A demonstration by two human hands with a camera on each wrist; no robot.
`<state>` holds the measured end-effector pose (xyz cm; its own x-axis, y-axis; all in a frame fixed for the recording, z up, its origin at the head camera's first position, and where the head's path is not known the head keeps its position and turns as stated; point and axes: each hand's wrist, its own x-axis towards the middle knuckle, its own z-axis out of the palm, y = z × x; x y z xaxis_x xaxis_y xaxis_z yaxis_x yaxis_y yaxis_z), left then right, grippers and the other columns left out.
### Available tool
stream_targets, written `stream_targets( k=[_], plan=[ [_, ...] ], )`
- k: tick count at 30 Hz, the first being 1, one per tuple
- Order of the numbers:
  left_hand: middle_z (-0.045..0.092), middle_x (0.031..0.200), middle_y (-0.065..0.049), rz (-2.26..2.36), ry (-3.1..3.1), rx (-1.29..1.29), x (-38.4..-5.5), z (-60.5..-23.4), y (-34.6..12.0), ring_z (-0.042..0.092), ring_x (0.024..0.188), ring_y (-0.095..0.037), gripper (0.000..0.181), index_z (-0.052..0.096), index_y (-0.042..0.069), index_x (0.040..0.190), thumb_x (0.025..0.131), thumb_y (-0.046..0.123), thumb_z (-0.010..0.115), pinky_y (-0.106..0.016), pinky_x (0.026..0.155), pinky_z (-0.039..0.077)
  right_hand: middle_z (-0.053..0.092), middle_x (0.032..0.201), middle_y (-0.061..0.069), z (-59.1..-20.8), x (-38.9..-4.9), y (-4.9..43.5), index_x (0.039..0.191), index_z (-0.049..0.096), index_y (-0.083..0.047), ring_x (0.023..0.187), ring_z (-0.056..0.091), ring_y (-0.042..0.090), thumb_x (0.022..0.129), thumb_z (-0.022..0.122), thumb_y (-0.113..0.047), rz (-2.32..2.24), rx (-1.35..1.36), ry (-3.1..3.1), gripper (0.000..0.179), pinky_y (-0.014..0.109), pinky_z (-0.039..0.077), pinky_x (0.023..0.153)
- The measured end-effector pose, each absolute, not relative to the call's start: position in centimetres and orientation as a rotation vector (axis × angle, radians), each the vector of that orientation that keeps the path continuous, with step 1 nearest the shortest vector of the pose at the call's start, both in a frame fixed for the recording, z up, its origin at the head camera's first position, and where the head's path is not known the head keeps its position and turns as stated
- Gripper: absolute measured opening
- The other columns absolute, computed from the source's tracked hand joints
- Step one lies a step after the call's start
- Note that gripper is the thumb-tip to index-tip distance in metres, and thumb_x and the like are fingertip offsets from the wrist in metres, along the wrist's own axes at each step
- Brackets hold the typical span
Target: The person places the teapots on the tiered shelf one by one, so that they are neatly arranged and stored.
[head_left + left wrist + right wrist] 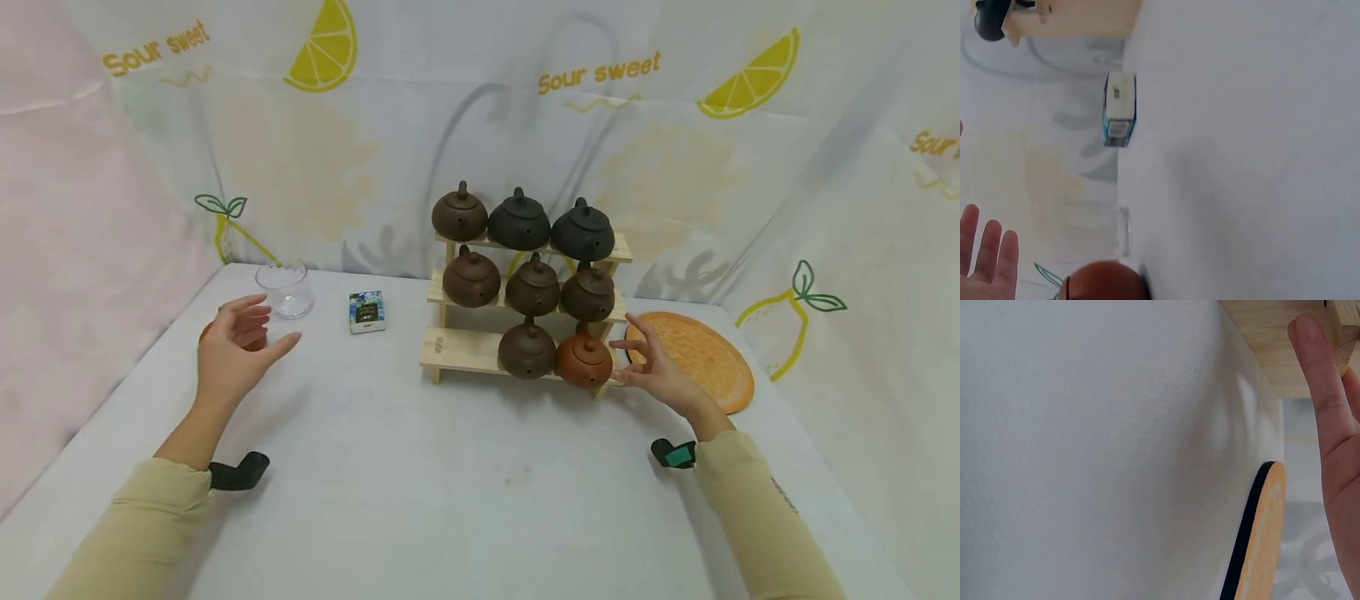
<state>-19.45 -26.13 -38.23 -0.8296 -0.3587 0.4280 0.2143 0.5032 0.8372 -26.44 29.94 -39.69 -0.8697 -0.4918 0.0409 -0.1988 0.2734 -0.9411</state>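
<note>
My left hand (234,350) is over the left of the table, thumb spread from the fingers. Behind it sits a reddish-brown teapot (1107,282), mostly hidden by the hand in the head view. My right hand (660,373) is at the right end of a three-tier wooden shelf (468,348), fingers spread and thumb tip right at the bottom tier's end. Closest to those fingertips is an orange-brown teapot (584,362) on that tier, a dark brown teapot (527,352) to its left. Several brown and black teapots (519,223) fill the two upper tiers.
A clear glass bowl (287,292) stands at the back left, with a small blue and white box (367,312) to its right. A round orange-brown board (701,358) lies right of the shelf. Behind the table (450,500) hangs a lemon-print cloth (405,133).
</note>
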Motion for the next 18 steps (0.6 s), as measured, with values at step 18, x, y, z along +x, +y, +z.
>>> stream_targets(
  k=[18],
  plan=[
    [0.044,0.129,-0.008,-1.262,-2.374,0.411,-19.2,-40.2,-34.3,0.040,0.117,-0.022,0.069,0.046,0.013,0.136,0.078,0.033,0.076,-0.025,0.093,0.037,0.024,0.137,0.032,-39.6,-26.2,29.9,0.148,-0.002,-0.027,0.077,0.060,0.011,0.088,0.057,0.009,-1.648,-0.642,2.282,0.092,0.023,0.050,0.077]
  ],
)
